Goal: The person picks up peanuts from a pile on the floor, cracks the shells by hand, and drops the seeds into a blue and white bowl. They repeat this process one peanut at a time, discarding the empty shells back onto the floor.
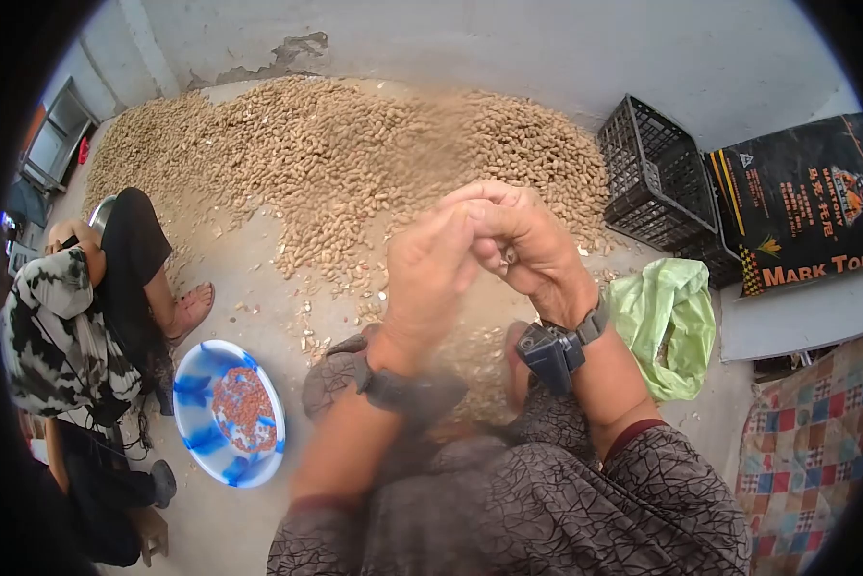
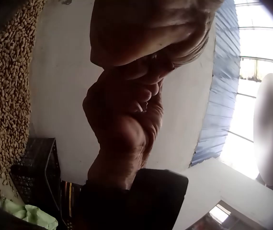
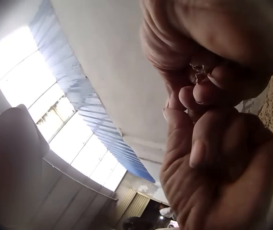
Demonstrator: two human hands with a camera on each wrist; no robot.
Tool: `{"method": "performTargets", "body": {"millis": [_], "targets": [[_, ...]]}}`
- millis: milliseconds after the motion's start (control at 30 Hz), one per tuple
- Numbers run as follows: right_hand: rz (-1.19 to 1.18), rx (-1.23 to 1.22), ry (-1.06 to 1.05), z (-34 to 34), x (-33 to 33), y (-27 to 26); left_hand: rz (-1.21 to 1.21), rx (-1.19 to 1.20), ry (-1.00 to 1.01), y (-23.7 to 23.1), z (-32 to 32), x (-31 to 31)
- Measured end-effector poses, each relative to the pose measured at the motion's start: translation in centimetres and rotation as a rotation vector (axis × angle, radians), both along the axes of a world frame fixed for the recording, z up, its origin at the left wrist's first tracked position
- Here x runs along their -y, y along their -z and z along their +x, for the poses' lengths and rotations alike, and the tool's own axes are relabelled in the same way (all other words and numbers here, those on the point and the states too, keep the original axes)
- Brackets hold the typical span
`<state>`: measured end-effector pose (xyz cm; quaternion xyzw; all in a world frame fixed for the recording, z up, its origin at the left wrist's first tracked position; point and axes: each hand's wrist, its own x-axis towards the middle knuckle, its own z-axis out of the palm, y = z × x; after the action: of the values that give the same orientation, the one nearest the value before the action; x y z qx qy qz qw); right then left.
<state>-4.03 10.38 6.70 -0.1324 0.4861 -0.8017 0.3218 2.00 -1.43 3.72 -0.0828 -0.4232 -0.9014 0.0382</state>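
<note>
In the head view both hands meet in front of the chest, fingertips together. The right hand (image 1: 537, 240) has its fingers curled, and a small pale piece of peanut shell (image 1: 508, 257) shows in them. Shell bits (image 3: 199, 72) also appear between those fingers in the right wrist view. Blurred in the head view, the left hand (image 1: 429, 278) has its fingers bent against the right hand's fingertips, pinching at a peanut mostly hidden between them. In the left wrist view the left hand (image 2: 146, 33) covers part of the right hand (image 2: 127, 110).
A large heap of peanuts (image 1: 326, 154) lies along the wall. At left stands a blue-and-white basin (image 1: 189, 403) with reddish kernels (image 1: 246, 408); another person (image 1: 66, 317) sits beyond it. Right are a black crate (image 1: 633, 173), a green bag (image 1: 633, 317) and a black sack (image 1: 806, 202).
</note>
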Motion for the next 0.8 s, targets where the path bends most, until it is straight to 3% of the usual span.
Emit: {"method": "performTargets", "body": {"millis": [233,367,500,567,800], "targets": [[0.001,0.051,0.024,-0.8,-0.1,0.6,0.061,-0.024,-0.145,0.9,-0.9,-1.5],[-0.201,0.137,-0.088,-1.7,-1.6,1.8,0.03,-0.019,0.015,0.1,-1.2,-1.3],[-0.088,0.054,-0.019,-1.0,-2.3,0.8,-0.061,0.007,0.019,-1.1,-1.2,-2.1],[0.0,-0.144,-0.076,-0.8,-2.6,0.3,-0.147,-0.001,0.0,-1.3,-1.3,-2.2],[-0.063,-0.073,-0.028,-0.6,-2.9,0.6,-0.046,0.007,0.074,-0.6,-1.4,-2.3]]}}
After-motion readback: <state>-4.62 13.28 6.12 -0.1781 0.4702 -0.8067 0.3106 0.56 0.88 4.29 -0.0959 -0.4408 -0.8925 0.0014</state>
